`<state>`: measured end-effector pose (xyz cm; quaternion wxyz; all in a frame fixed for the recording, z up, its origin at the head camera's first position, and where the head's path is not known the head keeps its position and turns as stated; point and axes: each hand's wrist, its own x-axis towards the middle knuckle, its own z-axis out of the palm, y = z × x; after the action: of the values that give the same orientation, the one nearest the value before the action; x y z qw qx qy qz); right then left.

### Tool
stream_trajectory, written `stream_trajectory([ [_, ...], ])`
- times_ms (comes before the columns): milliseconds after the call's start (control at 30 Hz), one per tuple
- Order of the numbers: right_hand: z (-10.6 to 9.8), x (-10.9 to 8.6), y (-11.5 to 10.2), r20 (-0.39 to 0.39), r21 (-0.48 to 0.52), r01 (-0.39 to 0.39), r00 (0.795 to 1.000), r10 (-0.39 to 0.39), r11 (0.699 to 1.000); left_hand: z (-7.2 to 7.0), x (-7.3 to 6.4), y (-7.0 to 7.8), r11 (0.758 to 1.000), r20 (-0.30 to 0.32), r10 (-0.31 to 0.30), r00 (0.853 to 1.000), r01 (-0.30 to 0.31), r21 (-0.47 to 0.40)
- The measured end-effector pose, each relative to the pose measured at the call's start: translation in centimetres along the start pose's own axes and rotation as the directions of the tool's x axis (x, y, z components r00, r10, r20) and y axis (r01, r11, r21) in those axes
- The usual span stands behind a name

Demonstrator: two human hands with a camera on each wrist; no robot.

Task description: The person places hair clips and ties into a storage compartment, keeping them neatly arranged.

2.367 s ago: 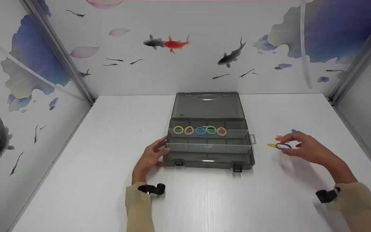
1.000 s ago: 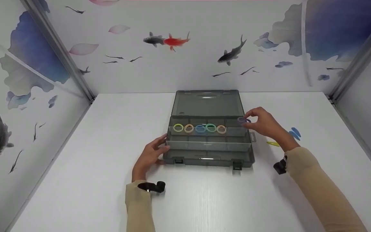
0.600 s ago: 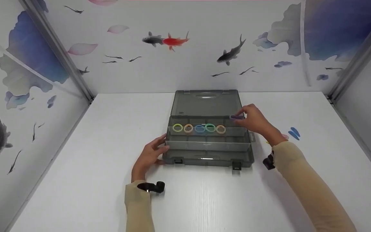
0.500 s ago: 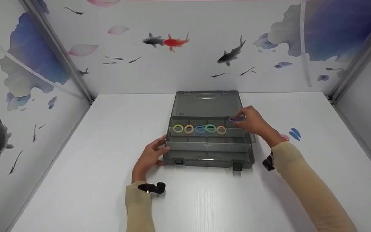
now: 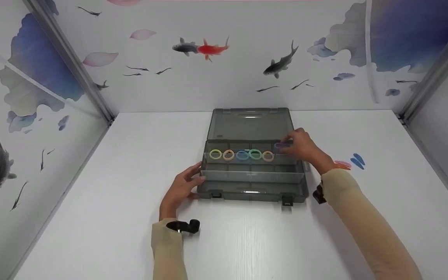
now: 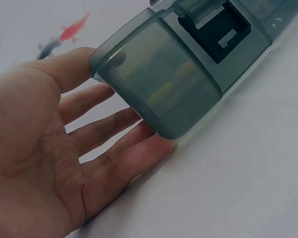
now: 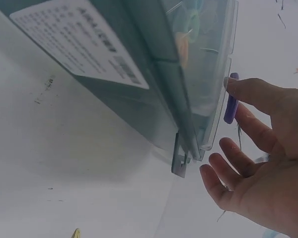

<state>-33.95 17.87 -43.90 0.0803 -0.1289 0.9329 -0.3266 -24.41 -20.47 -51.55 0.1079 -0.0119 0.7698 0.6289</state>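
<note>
A grey see-through compartment box (image 5: 231,196) stands on the white table with its lid (image 5: 253,128) laid back. My left hand (image 5: 178,190) rests against its left end, thumb at the rim and fairly straight fingers along the wall in the left wrist view. Between thumb and index finger my right hand (image 5: 303,146) pinches a purple hair tie (image 7: 231,104) at the right end of the back row, the other fingers spread loosely. Yellow (image 5: 210,155), orange, blue and green hair ties line up to its left along the back divider.
Right of the box lie blue hair clips (image 5: 358,160) and a pink and orange pair (image 5: 342,165), partly behind the right forearm. The tip of a yellow clip (image 7: 76,233) shows in the right wrist view. Printed panels (image 5: 239,85) enclose the table.
My right hand picked the purple hair tie off the table on the right, carried it left to the box's back row and lowered it a little there. My left hand has stayed put.
</note>
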Motion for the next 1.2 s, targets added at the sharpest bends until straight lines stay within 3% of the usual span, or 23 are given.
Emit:
stream_trajectory([
  [400,0.0,0.0,0.5,0.027,0.013,0.009,1.000,-0.010,1.000,0.0,0.1,0.1,1.000,0.004,0.001,1.000,-0.001,0.001],
  [600,-0.2,-1.4,0.5,0.001,0.062,0.063,0.998,-0.063,0.996,0.2,0.1,0.2,1.000,-0.010,0.010,1.000,-0.009,0.027],
  [967,-1.0,-7.4,-0.7,-0.168,0.275,0.111,0.984,-0.066,0.955,0.4,0.2,0.3,0.999,-0.007,0.007,1.000,-0.007,0.033],
  [1200,-2.1,-9.0,1.3,-0.310,0.285,0.119,0.950,-0.026,0.951,0.1,0.0,-0.2,1.000,-0.016,0.001,1.000,-0.001,0.021],
])
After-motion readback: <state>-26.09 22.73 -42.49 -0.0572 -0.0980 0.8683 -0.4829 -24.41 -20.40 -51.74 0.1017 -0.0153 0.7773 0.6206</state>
